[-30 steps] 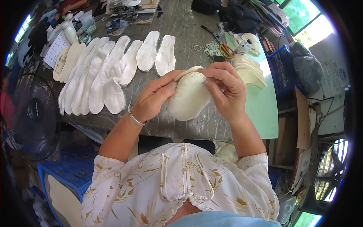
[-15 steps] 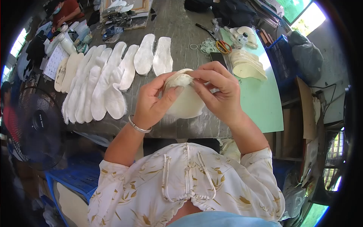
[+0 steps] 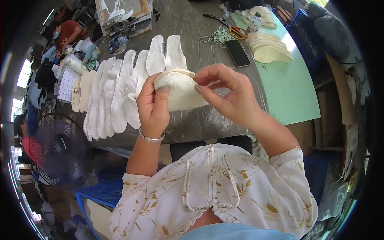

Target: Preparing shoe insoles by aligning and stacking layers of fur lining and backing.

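A fluffy white insole (image 3: 186,96) with a cream edge is bent in front of me above the table (image 3: 224,118). My left hand (image 3: 154,106) grips its left side, thumb on the fluffy face and fingers behind. At the opposite end of the curled edge, my right hand (image 3: 230,92) pinches the rim between thumb and fingers. Beyond my left hand several fluffy white insoles (image 3: 119,106) lie side by side, with a white pair (image 3: 175,54) at the far end. Two flat beige insoles (image 3: 85,90) lie left of the row.
Right of my hands are a dark phone (image 3: 237,53), orange-handled scissors (image 3: 239,33) and pale rubber bands (image 3: 221,36). Stacked cream insoles (image 3: 272,54) and a small bottle (image 3: 255,23) sit on a green sheet (image 3: 290,94). A fan (image 3: 60,150) stands left; a person (image 3: 73,34) works beyond.
My hands and the insole have shifted left. The right fingers have moved along to the right end of its rim. The view has turned, and the phone now shows fully.
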### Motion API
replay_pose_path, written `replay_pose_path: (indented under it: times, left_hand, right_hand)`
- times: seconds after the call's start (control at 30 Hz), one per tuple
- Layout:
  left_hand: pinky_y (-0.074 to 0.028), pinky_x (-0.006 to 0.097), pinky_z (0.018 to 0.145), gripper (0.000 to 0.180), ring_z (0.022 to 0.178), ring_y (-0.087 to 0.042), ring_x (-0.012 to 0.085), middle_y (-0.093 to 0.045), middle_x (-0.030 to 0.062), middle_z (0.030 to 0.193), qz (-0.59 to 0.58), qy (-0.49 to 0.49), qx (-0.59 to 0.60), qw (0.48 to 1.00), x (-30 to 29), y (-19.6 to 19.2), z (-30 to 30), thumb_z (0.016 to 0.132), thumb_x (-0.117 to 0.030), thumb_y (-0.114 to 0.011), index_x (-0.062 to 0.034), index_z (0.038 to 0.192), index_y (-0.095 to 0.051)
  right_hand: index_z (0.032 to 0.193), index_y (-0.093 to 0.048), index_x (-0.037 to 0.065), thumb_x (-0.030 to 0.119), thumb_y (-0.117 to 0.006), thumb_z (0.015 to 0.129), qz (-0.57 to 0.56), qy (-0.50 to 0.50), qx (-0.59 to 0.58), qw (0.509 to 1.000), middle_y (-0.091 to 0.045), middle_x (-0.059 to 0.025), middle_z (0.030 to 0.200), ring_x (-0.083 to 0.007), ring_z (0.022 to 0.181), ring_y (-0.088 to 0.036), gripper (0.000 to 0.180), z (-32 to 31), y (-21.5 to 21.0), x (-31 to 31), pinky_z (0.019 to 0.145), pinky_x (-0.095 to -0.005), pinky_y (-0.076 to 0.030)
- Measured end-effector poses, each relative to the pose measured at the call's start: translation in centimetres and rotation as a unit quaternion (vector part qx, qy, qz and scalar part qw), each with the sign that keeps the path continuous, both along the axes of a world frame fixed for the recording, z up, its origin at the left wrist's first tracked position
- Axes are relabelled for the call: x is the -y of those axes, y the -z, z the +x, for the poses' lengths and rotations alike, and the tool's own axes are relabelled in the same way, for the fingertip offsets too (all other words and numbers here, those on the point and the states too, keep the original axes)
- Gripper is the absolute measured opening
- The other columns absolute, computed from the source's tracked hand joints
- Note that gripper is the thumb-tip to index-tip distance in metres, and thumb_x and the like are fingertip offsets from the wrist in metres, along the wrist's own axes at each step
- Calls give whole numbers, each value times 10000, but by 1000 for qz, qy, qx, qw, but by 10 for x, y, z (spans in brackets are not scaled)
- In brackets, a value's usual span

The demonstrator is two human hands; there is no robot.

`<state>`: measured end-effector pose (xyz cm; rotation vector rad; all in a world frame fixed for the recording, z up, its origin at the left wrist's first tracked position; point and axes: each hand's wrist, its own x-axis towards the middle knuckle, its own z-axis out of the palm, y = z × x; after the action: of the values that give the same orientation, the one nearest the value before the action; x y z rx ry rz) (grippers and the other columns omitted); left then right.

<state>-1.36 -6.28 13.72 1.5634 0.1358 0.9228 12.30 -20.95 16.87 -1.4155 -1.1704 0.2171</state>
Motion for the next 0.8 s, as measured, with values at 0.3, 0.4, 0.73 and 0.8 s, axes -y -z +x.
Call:
replay_pose_path:
  times: [0.3, 0.4, 0.73, 0.8]
  left_hand:
    - [-459, 312, 933, 327, 1045, -586, 166, -611, 105, 1154, -35, 33, -6, 999, -2, 6, 0, 1010, -177, -514, 52, 1245, -513]
    - [-457, 321, 945, 325, 1055, -587, 178, -606, 114, 1161, -37, 30, -4, 999, 0, 7, -1, 1006, -167, -515, 55, 1242, -509]
    - [-454, 261, 892, 341, 992, -583, 128, -635, 92, 1097, -23, 27, 30, 999, 3, 8, 2, 1005, -218, -545, 57, 1206, -525]
    - [-457, 265, 890, 339, 991, -585, 130, -636, 94, 1096, -32, 33, 37, 998, 3, 10, 4, 1007, -218, -542, 56, 1207, -523]
  right_hand:
    - [987, -640, 20, -3, -682, 841, 58, 28, 25, 998, -704, -80, 886, -182, 796, -706, 153, 2, 8, -3, 691, -290, -572]
    - [971, -649, 17, -9, -687, 833, 68, 44, 34, 996, -695, -82, 878, -179, 779, -700, 146, 1, 9, -3, 671, -286, -573]
    - [954, -643, 15, -27, -709, 807, 123, 77, 81, 986, -659, -88, 875, -178, 728, -684, 166, -3, 17, -3, 634, -278, -568]
    - [955, -641, 15, -17, -716, 810, 118, 87, 65, 987, -661, -84, 878, -174, 735, -687, 166, -3, 16, -3, 636, -270, -563]
